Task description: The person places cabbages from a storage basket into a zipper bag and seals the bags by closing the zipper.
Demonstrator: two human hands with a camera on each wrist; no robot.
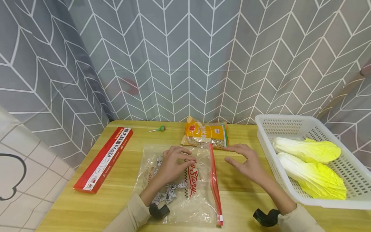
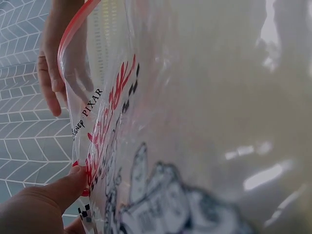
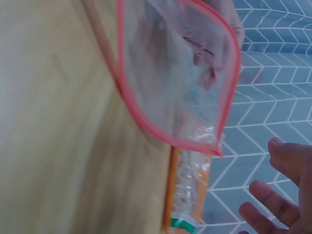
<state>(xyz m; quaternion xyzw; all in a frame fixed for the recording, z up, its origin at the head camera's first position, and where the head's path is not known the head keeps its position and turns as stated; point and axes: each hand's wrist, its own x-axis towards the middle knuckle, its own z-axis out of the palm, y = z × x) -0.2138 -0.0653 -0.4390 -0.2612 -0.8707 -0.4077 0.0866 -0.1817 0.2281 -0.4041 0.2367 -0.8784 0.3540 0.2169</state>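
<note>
Clear zip-lock bag with printed cartoon figures and a red zip strip lies flat on the yellow wood-grain surface, mouth turned toward the person's right side. Judged thin, light, limp and slick; film will likely crumple and slide rather than hold shape, so the stiffer red zip edge looks like the best place to take hold, one lip per hand. Left hand rests on the bag's upper half, fingers curled, pinching the film near the mouth; the left wrist view shows the thumb pressed against the printed side just below the red strip, and the mouth lifted open in a loop. Right hand hovers just beside the zip edge, fingers relaxed and slightly spread, holding nothing; whether a fingertip brushes the strip cannot be told. Right wrist view shows its fingers apart from the bag's rounded red corner. Bag appears empty. Just behind it, touching or nearly so, a packet of noodles in orange-yellow wrap. Far left, a long red pasta box lying diagonal. A small green-and-red lollipop near the back edge. At the right, a white perforated plastic basket holding two napa cabbages. Grey chevron curtain behind.
</note>
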